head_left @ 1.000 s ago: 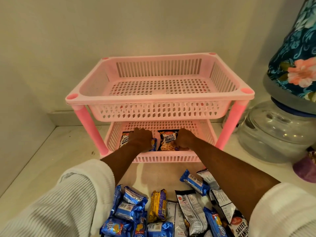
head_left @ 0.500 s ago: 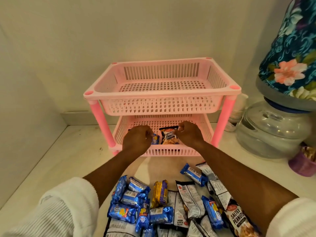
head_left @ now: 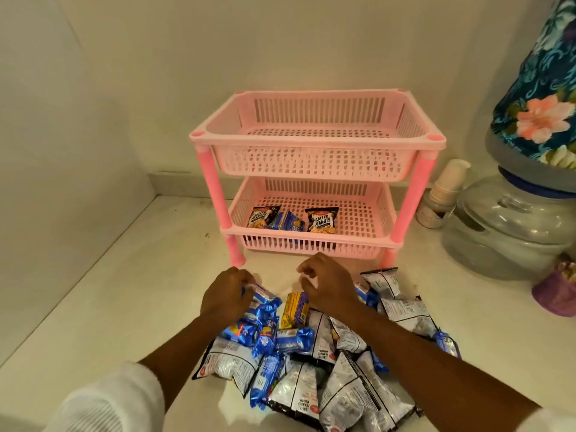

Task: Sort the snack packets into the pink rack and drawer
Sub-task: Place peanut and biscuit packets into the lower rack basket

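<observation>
A pink two-tier rack [head_left: 314,141] stands against the back wall. Its top basket holds nothing. On the lower tier [head_left: 311,244] lie two salted peanuts packets [head_left: 322,220] and a blue biscuit packet [head_left: 288,222]. In front of the rack a pile of snack packets [head_left: 314,363] covers the counter: blue biscuit packets, black-and-silver peanut packets and one yellow packet [head_left: 295,309]. My left hand [head_left: 226,296] grips a blue biscuit packet [head_left: 261,294] at the pile's near-left edge. My right hand [head_left: 327,283] hovers just above the yellow packet, fingers curled, holding nothing.
A clear water dispenser base [head_left: 511,226] with a floral-covered bottle [head_left: 539,98] stands at the right. A stack of paper cups [head_left: 444,191] leans beside the rack. A purple pot [head_left: 558,294] sits at the far right. Walls close in behind and to the left.
Both hands have drawn back out of the rack's lower tier to the pile. The left hand has taken hold of a blue biscuit packet. The camera has pulled back.
</observation>
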`<state>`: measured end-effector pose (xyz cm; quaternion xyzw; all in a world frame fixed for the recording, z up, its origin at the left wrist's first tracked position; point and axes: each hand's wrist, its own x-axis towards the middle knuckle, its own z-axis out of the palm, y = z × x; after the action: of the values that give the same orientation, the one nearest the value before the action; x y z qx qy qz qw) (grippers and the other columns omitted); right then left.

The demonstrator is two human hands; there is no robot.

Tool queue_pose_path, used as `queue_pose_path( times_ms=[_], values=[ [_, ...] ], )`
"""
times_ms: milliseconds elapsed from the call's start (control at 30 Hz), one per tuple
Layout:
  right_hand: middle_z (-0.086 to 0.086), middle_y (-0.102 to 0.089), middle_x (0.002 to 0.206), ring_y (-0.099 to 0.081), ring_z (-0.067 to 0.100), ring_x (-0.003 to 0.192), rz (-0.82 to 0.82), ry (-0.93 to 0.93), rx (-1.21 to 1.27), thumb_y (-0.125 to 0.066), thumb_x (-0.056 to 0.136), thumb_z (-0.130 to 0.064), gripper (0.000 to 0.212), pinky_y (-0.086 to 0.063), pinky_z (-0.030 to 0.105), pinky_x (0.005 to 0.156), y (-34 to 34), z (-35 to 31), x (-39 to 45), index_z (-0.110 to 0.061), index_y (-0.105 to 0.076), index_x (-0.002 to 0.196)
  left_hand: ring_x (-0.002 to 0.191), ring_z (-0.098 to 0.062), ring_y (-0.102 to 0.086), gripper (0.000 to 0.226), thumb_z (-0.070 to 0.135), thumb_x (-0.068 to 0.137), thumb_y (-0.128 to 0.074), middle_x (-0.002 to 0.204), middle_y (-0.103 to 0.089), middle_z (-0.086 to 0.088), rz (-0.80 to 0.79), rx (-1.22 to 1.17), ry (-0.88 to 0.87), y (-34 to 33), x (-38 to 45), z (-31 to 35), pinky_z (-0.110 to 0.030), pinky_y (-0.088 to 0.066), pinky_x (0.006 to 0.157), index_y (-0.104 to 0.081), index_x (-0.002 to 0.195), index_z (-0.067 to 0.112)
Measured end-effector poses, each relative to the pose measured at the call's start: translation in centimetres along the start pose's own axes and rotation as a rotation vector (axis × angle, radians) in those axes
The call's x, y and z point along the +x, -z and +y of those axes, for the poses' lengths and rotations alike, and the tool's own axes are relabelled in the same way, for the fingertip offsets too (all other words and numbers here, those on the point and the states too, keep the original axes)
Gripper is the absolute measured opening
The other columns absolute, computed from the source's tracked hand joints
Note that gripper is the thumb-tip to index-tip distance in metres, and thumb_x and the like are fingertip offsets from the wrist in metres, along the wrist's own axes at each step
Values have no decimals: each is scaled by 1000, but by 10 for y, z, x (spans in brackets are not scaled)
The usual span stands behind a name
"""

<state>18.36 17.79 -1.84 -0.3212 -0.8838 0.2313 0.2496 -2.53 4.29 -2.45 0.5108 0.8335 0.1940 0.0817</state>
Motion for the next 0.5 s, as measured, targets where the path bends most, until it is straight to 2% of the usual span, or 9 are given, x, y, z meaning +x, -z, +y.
queue_pose_path(
  times_ms=[100,200,300,367,433,500],
  values=[
    [-7,-54,113,-53,14,107,-188,-80,-55,-67,89,-34,27,-50,33,85,-25,-5,-11,-30,-63,115,114,-26,-51,38,36,85,-63,122,-54,-4,-56,149,119,-10,-13,-22,-37,-50,86,-62,122,29],
    [-3,-50,124,-47,21,116,-265,-158,-126,-66,87,-39,38,-48,36,91,-45,-10,-18,-29,-60,123,119,-31,-51,54,41,84,-63,134,-46,-8,-91,102,226,-13,-19,-39,-41,-50,92,-49,135,28],
    [-4,-50,127,-44,24,118,-274,-159,-250,-64,85,-51,46,-47,38,91,-58,-14,-21,-30,-58,126,115,-34,-55,61,42,86,-62,129,-51,-13,-161,24,242,-12,-14,-56,-43,-49,93,-40,140,26],
    [-8,-53,128,-44,24,121,-244,-174,-332,-60,85,-55,45,-45,41,91,-64,-19,-17,-32,-60,124,105,-32,-61,63,42,86,-63,118,-60,-14,-213,-41,234,-9,-8,-65,-39,-50,86,-37,140,24],
    [-9,-58,127,-45,22,123,-225,-181,-368,-54,88,-57,44,-41,42,94,-70,-26,-8,-31,-62,123,96,-28,-65,64,41,86,-65,105,-67,-10,-244,-108,222,-8,0,-72,-35,-50,80,-37,140,21],
    [-5,-63,124,-48,22,123,-251,-189,-377,-50,91,-57,45,-38,42,96,-80,-36,4,-29,-63,123,96,-26,-65,65,41,86,-66,103,-69,-6,-245,-161,228,-9,6,-77,-31,-47,78,-38,139,18]
  ],
)
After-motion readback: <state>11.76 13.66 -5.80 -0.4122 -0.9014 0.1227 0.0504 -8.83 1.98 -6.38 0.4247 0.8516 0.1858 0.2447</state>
